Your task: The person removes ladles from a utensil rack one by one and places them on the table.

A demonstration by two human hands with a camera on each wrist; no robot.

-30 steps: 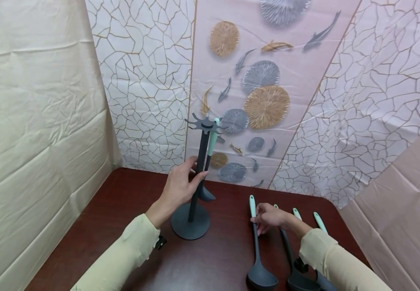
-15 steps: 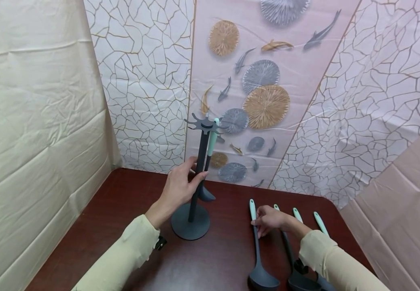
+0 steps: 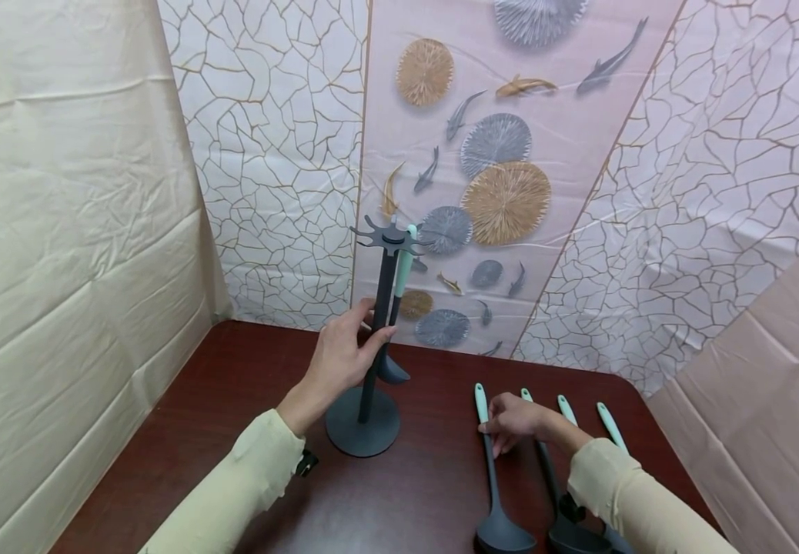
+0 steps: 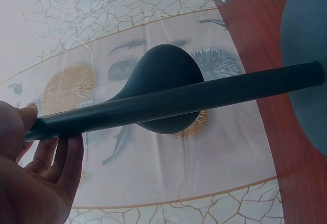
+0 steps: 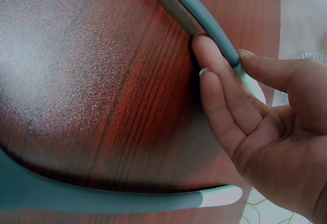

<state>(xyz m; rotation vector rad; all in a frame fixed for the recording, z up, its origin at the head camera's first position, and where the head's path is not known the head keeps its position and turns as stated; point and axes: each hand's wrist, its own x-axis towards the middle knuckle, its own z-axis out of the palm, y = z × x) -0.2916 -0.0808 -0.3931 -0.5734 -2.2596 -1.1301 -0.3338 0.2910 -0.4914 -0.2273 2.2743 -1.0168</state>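
My left hand (image 3: 344, 346) grips the upright pole (image 3: 385, 288) of a dark utensil stand, its thumb and fingers around the pole. Behind the pole, a utensil with a mint handle (image 3: 404, 269) hangs from the stand's hooked top (image 3: 392, 237). Its dark rounded head (image 4: 163, 71) is partly hidden by the pole in the left wrist view. My right hand (image 3: 519, 419) pinches a dark ladle (image 3: 503, 531) where its mint handle meets the shaft. Thumb and fingertips hold that spot in the right wrist view. The ladle's bowl is low on the table, its handle pointing away from me.
To the right lie more mint-handled utensils, among them one with a dark bowl (image 3: 576, 538); my right forearm partly covers them. The stand's round base (image 3: 362, 423) rests on the dark red table (image 3: 399, 492). Patterned cloth (image 3: 289, 169) hangs behind the table.
The ladle has slid slightly toward me, with my right hand shifting a little the same way. My left hand and the stand keep their place.
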